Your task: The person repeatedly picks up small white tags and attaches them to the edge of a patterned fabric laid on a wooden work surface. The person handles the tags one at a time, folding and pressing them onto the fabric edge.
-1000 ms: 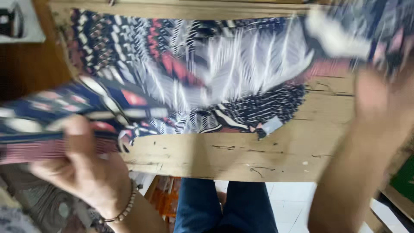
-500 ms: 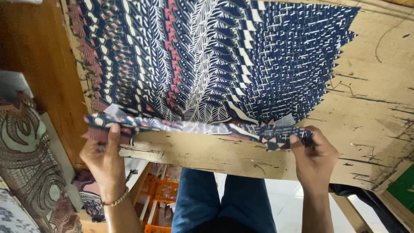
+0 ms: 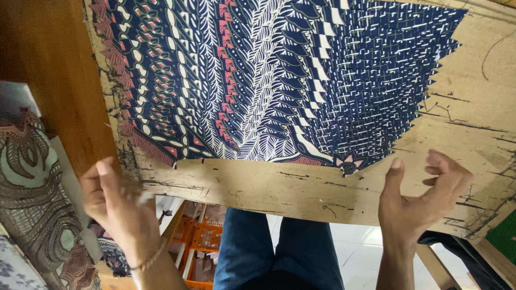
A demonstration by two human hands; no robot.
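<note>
Both hands are open and hold nothing. My left hand [image 3: 115, 201] is blurry, with its fingers spread, and it sits just off the near left corner of the tabletop [image 3: 258, 185]. My right hand [image 3: 422, 196] has its fingers curled loosely and apart, over the near edge of the tabletop on the right side.

A dark blue patterned cloth [image 3: 269, 80] lies flat on the tabletop. Its near edge stops short of the tabletop's edge, so a bare strip of scratched wood shows between the cloth and my hands. On the right, the zigzag edge of the cloth leaves more bare wood.

Under the tabletop stands an orange crate [image 3: 201, 236]; I cannot tell what is in it. More patterned cloth [image 3: 32, 204] lies at the left.
</note>
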